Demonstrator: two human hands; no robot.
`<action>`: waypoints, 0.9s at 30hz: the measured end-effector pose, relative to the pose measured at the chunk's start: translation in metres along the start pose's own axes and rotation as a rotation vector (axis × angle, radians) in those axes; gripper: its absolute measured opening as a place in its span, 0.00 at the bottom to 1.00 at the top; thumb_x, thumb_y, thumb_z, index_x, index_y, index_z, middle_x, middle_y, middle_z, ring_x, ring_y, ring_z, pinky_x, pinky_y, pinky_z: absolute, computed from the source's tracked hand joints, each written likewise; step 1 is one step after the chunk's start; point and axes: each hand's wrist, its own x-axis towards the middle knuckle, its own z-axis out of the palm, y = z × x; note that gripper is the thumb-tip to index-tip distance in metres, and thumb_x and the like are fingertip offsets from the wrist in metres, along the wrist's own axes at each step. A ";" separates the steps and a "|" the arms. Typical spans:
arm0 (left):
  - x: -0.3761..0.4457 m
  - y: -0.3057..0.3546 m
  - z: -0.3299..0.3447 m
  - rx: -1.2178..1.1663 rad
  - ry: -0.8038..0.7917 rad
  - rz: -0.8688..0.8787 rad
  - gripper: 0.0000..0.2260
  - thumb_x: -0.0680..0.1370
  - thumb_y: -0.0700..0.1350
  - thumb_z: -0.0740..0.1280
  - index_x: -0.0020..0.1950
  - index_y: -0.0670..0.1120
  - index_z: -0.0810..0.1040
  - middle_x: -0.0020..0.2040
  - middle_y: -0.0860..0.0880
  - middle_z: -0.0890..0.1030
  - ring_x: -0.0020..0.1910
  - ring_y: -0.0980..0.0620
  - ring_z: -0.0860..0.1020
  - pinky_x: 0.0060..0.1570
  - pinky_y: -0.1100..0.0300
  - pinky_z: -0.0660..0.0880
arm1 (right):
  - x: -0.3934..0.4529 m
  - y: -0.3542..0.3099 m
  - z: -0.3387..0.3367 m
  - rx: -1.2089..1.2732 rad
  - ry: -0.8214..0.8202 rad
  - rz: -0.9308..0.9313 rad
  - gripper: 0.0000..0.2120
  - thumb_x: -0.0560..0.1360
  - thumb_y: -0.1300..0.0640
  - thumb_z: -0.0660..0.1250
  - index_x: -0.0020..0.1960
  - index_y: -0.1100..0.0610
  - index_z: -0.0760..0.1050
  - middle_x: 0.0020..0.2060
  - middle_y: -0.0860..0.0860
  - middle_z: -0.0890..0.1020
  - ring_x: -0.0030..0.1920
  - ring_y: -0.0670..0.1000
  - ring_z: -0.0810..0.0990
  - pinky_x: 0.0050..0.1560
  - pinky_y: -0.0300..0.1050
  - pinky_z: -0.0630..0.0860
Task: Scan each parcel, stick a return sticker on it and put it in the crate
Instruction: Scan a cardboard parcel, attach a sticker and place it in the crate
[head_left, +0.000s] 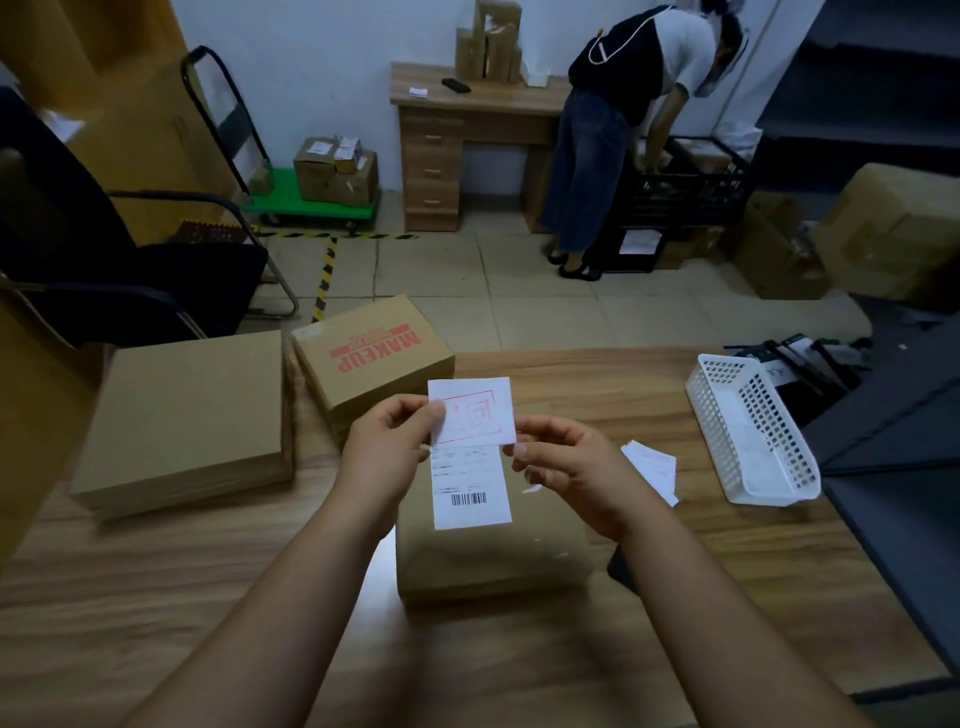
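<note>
Both hands pinch a white sticker (474, 410) — left hand (387, 441) at its left edge, right hand (563, 462) at its lower right corner — above a labelled parcel (493, 551) on the near surface (208, 597).

I see a white mesh basket (753, 431) at the right end of the wooden table (208, 597). Black office chair (104, 249) far left. Green trolley (311, 205) loaded with cartons by the wall, next to a wooden desk (467, 140). A second person (613, 135) bends over a black bin (696, 182).
</note>
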 end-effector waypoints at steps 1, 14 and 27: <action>0.001 0.003 0.002 -0.003 0.002 0.010 0.06 0.79 0.45 0.67 0.44 0.47 0.80 0.43 0.53 0.85 0.43 0.53 0.80 0.47 0.54 0.75 | 0.000 -0.002 -0.002 -0.007 -0.006 0.001 0.10 0.73 0.68 0.69 0.53 0.59 0.81 0.43 0.53 0.84 0.40 0.48 0.79 0.45 0.42 0.74; 0.010 0.033 0.032 -0.066 0.066 0.063 0.03 0.77 0.43 0.70 0.50 0.47 0.80 0.46 0.49 0.85 0.42 0.54 0.82 0.48 0.56 0.75 | 0.019 -0.031 -0.028 -0.074 -0.008 -0.113 0.05 0.76 0.62 0.68 0.41 0.59 0.78 0.35 0.52 0.81 0.37 0.49 0.77 0.40 0.42 0.71; -0.011 0.031 0.047 0.580 -0.205 0.624 0.11 0.75 0.49 0.72 0.57 0.53 0.83 0.54 0.63 0.79 0.55 0.67 0.75 0.50 0.76 0.70 | 0.013 -0.041 -0.039 -0.306 -0.112 -0.312 0.07 0.72 0.57 0.70 0.41 0.61 0.77 0.41 0.49 0.80 0.42 0.47 0.77 0.50 0.46 0.74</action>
